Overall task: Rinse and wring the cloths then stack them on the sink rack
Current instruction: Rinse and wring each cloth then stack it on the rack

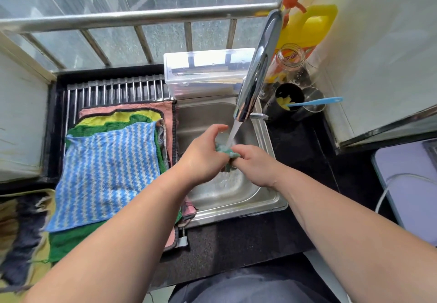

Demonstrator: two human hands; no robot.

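You hold a small teal cloth (226,150) bunched between both hands, over the sink (237,211) and right under the water stream (233,131) from the faucet (256,70). Your left hand (203,158) has its grip curled round one end and your right hand (253,167) pinches the other. At nine o'clock from the sink, the rack (113,87) carries a stack: a blue striped cloth (106,172) on top, with a green cloth (67,243) and a pink cloth (164,109) beneath. The counter (236,246) lies at six o'clock.
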